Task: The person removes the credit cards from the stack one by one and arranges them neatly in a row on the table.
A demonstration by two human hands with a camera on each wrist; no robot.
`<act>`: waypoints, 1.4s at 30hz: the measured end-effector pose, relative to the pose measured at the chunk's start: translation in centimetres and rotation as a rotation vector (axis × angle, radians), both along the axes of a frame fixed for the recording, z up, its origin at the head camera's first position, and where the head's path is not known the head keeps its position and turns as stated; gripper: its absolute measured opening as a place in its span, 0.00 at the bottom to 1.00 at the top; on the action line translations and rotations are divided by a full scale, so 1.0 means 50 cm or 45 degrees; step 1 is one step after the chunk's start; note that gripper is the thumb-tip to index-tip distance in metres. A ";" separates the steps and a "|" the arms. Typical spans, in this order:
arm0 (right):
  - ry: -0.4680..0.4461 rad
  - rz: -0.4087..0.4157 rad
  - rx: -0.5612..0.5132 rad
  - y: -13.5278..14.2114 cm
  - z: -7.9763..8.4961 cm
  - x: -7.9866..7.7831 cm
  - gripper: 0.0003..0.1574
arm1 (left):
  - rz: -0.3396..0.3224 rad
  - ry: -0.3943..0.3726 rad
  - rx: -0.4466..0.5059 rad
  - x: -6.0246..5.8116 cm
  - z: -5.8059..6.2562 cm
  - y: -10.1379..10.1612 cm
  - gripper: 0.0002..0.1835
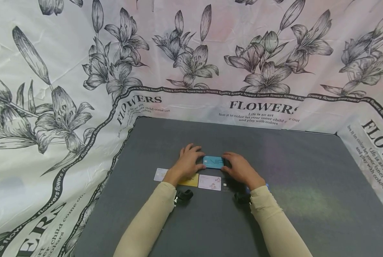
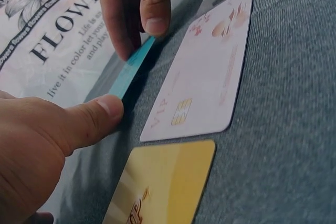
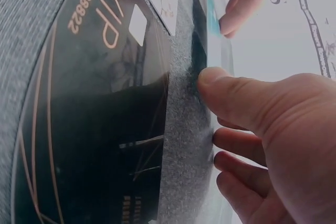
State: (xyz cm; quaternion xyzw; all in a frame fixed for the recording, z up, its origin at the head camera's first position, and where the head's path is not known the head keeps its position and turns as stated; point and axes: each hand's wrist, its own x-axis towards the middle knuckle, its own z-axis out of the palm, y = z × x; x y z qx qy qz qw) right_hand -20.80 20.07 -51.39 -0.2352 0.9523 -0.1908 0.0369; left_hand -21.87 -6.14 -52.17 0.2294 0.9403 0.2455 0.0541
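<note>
A light-blue VIP card point(image 1: 213, 162) is held between both hands above the row of other cards. My left hand point(image 1: 188, 159) pinches its left end, with the thumb at the near corner in the left wrist view. At the opposite end, my right hand point(image 1: 241, 169) pinches the card between thumb and fingers. Just nearer lie a white VIP card point(image 2: 197, 72) with a gold chip and pink flowers, a yellow card point(image 2: 168, 182) and a black VIP card point(image 3: 100, 103). The left forearm partly covers the yellow card in the head view.
A pale card point(image 1: 160, 174) ends the row at the left, partly behind the left wrist. Something blue point(image 1: 267, 185) peeks out beside the right wrist. The dark grey tabletop point(image 1: 307, 178) is bordered by a white flower-printed cloth point(image 1: 191, 103).
</note>
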 end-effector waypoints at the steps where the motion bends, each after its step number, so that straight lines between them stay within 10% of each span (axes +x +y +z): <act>1: -0.001 0.000 -0.002 0.002 0.002 0.001 0.33 | 0.001 0.002 -0.006 0.000 0.001 0.002 0.28; 42: 0.045 -0.041 -0.063 0.081 0.044 0.049 0.34 | -0.064 0.084 -0.048 0.022 0.052 0.074 0.29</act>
